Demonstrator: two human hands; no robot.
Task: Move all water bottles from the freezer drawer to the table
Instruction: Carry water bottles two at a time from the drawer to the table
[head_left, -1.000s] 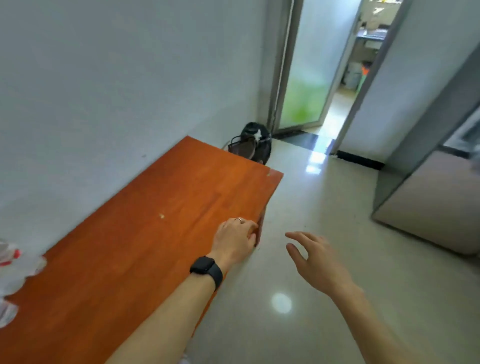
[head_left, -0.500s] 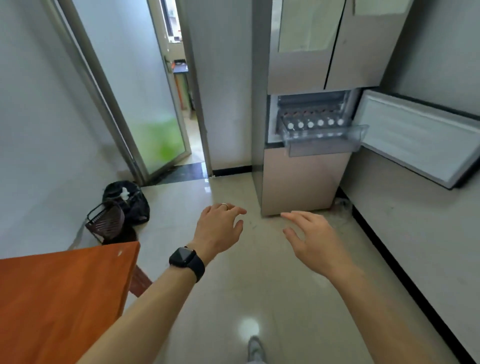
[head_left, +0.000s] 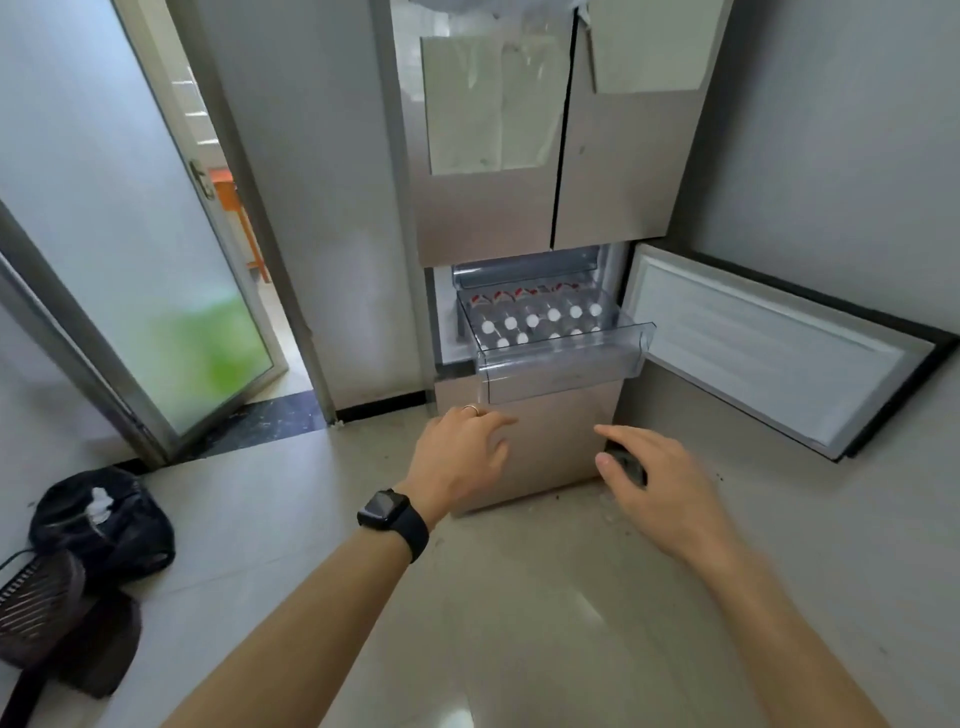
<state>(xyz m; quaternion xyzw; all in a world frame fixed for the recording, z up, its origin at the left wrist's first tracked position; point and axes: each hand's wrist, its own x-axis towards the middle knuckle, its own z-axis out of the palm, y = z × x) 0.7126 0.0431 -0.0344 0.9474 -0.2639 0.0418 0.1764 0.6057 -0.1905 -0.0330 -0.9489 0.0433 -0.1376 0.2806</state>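
Before fridge (head_left: 519, 218), nearer now; water bottles (head_left: 532, 320), count unclear, in freezer drawer (head_left: 561, 361); left hand (head_left: 457, 457), right hand (head_left: 660, 483) spread, empty.

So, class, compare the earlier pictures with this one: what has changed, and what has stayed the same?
The left hand left the table edge; the person turned and came close to the freezer drawer, both hands reaching toward it. Unchanged: the right hand is empty, the drawer is out, water bottles inside, door open.

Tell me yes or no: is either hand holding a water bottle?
No, the left hand and right hand are both open and empty, and the water bottles sit in the freezer drawer.
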